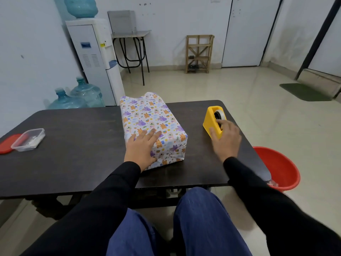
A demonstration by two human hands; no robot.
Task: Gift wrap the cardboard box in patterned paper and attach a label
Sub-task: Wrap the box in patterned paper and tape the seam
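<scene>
The box [151,119], covered in white paper patterned with orange and purple animals, lies lengthwise in the middle of the dark table [77,145]. Its near end is folded shut; the paper at its far end stands up loose. My left hand [142,148] rests flat on the box's near top, fingers straight. To the right stands a yellow tape dispenser [212,119] with a roll of clear tape. My right hand [225,139] is at the dispenser's near end, thumb against its side and fingertips at the roll; the hand is slightly blurred.
A clear plastic container [28,139] with small white pieces sits at the table's left, its red lid [6,146] beside it. A red bucket [278,169] stands on the floor by the table's right edge. Water bottles and a dispenser stand behind.
</scene>
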